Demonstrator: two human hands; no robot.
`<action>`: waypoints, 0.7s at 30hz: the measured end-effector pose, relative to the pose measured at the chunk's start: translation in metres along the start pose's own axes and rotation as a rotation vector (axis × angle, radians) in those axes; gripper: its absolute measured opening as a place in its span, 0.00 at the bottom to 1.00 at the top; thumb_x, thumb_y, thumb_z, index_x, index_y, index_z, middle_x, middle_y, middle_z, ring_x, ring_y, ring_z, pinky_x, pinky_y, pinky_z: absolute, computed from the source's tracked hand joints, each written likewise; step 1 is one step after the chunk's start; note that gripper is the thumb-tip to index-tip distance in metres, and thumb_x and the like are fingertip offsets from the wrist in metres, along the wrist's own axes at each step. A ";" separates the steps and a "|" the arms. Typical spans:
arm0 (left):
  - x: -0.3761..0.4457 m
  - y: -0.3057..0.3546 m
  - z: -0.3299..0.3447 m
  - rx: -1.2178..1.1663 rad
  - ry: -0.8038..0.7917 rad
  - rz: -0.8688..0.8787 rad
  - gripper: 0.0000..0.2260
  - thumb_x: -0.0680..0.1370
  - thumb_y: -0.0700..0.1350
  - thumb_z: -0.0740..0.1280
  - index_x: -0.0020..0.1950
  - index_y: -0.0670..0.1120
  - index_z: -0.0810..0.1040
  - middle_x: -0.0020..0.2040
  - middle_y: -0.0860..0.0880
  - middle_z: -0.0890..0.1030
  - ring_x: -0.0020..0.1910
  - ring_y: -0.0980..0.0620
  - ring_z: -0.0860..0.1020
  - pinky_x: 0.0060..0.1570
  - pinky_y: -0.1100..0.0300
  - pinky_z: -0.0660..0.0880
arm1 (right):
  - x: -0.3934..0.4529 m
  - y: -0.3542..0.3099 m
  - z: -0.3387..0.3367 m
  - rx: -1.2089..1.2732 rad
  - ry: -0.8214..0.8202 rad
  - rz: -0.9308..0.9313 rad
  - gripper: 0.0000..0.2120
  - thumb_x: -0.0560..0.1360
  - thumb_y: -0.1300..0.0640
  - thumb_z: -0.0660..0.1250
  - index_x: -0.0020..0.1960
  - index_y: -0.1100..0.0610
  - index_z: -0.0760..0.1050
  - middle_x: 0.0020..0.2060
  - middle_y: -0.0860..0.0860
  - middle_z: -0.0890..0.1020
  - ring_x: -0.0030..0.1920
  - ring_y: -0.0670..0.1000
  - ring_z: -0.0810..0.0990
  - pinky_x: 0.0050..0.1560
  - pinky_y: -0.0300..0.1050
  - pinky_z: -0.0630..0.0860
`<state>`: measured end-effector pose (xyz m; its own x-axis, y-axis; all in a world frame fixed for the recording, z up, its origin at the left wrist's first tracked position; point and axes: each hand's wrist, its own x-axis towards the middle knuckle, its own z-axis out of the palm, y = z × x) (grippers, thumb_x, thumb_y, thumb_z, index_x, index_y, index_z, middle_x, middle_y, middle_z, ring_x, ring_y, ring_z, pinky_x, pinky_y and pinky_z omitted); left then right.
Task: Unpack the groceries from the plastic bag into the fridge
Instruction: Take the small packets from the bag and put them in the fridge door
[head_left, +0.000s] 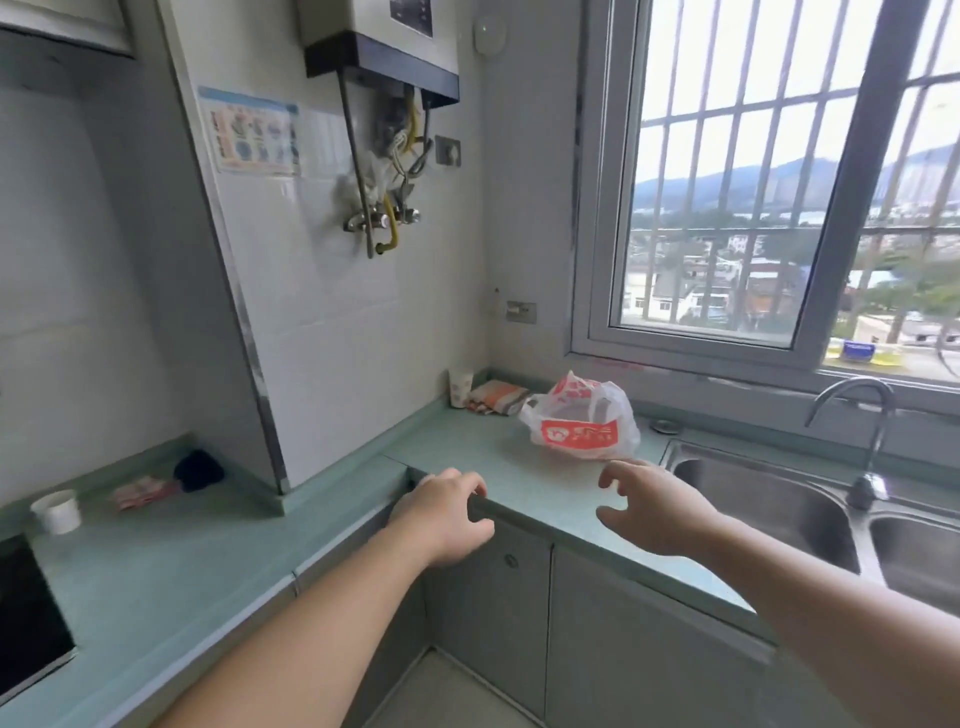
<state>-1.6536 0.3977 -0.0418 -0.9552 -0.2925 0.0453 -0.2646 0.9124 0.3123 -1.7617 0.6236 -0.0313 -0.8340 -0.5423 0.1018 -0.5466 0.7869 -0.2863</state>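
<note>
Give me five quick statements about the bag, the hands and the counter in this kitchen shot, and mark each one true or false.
1. The plastic bag sits on the counter left of the sink. True.
2. The right hand already grips the bag. False: its fingers are spread and hold nothing, just short of the bag.
3. The left hand holds a paper cup. False: it holds nothing, at the counter's front edge.
4. A paper cup stands in the corner beside a folded cloth. True.
5. The fridge stands open by the window. False: no fridge is in view.
</note>
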 end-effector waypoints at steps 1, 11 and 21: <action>0.018 0.005 0.006 0.005 -0.009 0.028 0.19 0.74 0.56 0.63 0.65 0.57 0.71 0.64 0.54 0.72 0.63 0.52 0.70 0.58 0.54 0.71 | 0.013 0.011 0.001 0.005 0.009 0.027 0.18 0.74 0.47 0.65 0.62 0.50 0.72 0.59 0.49 0.77 0.57 0.52 0.75 0.56 0.46 0.74; 0.203 0.033 0.046 0.065 -0.115 0.051 0.19 0.75 0.55 0.63 0.66 0.56 0.70 0.66 0.53 0.71 0.64 0.51 0.70 0.59 0.50 0.73 | 0.176 0.106 0.033 0.132 -0.032 0.113 0.17 0.74 0.49 0.66 0.62 0.51 0.73 0.57 0.50 0.78 0.49 0.50 0.74 0.48 0.41 0.71; 0.359 0.035 0.073 0.005 -0.123 0.039 0.18 0.75 0.56 0.63 0.65 0.57 0.71 0.64 0.53 0.71 0.62 0.51 0.71 0.58 0.50 0.73 | 0.313 0.162 0.038 0.177 -0.052 0.154 0.14 0.74 0.51 0.64 0.59 0.52 0.76 0.46 0.49 0.77 0.46 0.52 0.76 0.49 0.44 0.75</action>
<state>-2.0156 0.3457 -0.0837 -0.9737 -0.2201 -0.0596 -0.2277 0.9237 0.3080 -2.1083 0.5698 -0.0817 -0.8990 -0.4380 -0.0039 -0.3878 0.8000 -0.4579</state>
